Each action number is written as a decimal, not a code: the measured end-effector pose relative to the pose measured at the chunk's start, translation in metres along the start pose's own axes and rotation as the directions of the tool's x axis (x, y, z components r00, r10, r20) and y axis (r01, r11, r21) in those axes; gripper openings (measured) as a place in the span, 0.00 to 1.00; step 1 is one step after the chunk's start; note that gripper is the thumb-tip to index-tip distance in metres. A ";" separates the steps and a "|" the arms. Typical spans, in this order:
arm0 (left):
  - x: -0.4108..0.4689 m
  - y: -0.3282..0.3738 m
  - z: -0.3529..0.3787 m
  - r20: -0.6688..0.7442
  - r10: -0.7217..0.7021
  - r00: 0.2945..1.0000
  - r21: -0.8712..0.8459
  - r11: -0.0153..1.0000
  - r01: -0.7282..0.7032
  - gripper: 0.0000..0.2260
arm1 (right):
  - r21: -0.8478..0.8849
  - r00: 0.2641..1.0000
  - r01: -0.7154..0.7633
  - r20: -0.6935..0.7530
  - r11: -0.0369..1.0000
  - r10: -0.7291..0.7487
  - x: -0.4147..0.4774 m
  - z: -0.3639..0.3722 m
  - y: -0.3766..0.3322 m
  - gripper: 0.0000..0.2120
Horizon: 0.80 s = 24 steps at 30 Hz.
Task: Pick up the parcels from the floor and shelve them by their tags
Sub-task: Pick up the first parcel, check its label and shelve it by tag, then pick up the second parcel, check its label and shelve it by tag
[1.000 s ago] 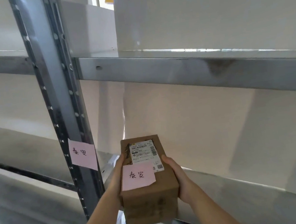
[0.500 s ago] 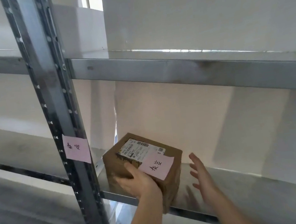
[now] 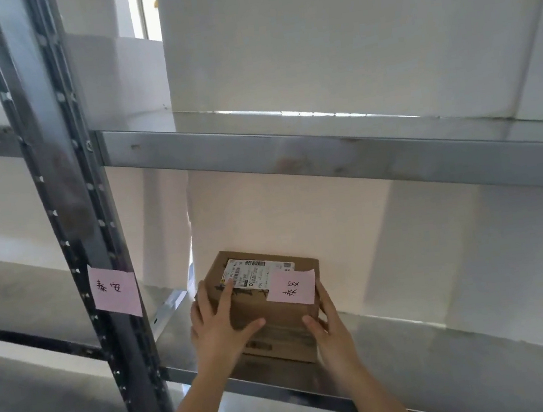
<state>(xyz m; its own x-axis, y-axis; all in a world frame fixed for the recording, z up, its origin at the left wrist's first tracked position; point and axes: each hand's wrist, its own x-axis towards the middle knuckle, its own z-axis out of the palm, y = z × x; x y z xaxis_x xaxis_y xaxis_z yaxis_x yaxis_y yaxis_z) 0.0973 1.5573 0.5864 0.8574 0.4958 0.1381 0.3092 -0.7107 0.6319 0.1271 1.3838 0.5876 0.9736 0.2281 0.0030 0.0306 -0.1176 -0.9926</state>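
Note:
A small brown cardboard parcel (image 3: pixel 270 313) rests on the lower metal shelf (image 3: pixel 420 352), near its left end. It carries a white shipping label and a pink handwritten tag (image 3: pixel 291 288) on top. My left hand (image 3: pixel 221 330) lies flat on the parcel's left front, fingers spread over its top. My right hand (image 3: pixel 327 326) presses against the parcel's right side. A matching pink tag (image 3: pixel 114 290) is stuck on the grey upright post (image 3: pixel 65 198) just left of the parcel.
An upper shelf beam (image 3: pixel 325 150) crosses above the parcel. White panels back the shelves. The lower shelf stretches bare to the right. Another shelf bay (image 3: pixel 17 301) lies left of the post.
The parcel went from held in the air to resting on the lower shelf. It has been turned squarer to the shelf. My right hand, off it a moment ago, is back on its side.

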 end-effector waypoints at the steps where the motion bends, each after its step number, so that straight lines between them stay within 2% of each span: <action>1: 0.001 -0.001 -0.001 -0.001 0.008 1.000 0.009 1.000 -0.008 0.42 | 0.000 1.000 -0.007 -0.004 1.000 0.007 0.001 0.002 0.001 0.28; 7: 0.005 0.000 -0.015 0.052 0.016 0.999 0.170 0.985 -0.025 0.40 | -0.009 1.000 -0.011 -0.004 1.000 0.011 -0.010 0.001 -0.017 0.30; 10: -0.002 0.010 -0.033 0.029 0.128 0.991 0.149 0.980 -0.131 0.41 | -0.126 0.991 0.078 -0.096 0.989 -0.090 -0.020 -0.009 -0.039 0.36; 13: -0.019 0.035 -0.055 -0.007 0.305 0.952 0.145 0.943 -0.301 0.43 | -0.324 0.963 0.224 -0.074 0.919 -0.261 -0.031 -0.025 -0.064 0.38; 16: -0.039 0.067 -0.070 -0.060 0.392 0.918 0.150 0.913 -0.380 0.49 | -0.512 0.921 0.293 -0.075 0.807 -0.382 -0.049 -0.048 -0.091 0.34; 21: -0.069 0.125 -0.080 -0.096 0.480 0.872 0.167 0.871 -0.461 0.49 | -0.629 0.870 0.290 -0.141 0.721 -0.473 -0.100 -0.107 -0.126 0.32; 24: -0.100 0.164 -0.079 -0.060 0.534 0.843 0.199 0.834 -0.514 0.45 | -0.664 0.834 0.279 -0.190 0.694 -0.518 -0.136 -0.154 -0.137 0.33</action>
<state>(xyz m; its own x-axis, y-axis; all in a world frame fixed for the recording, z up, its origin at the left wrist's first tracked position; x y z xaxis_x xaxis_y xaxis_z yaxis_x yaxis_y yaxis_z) 0.0294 1.4303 0.7365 0.8633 0.0688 0.4999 -0.1007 -0.9472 0.3043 0.0255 1.2204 0.7422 0.8393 0.0675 0.5395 0.4433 -0.6594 -0.6072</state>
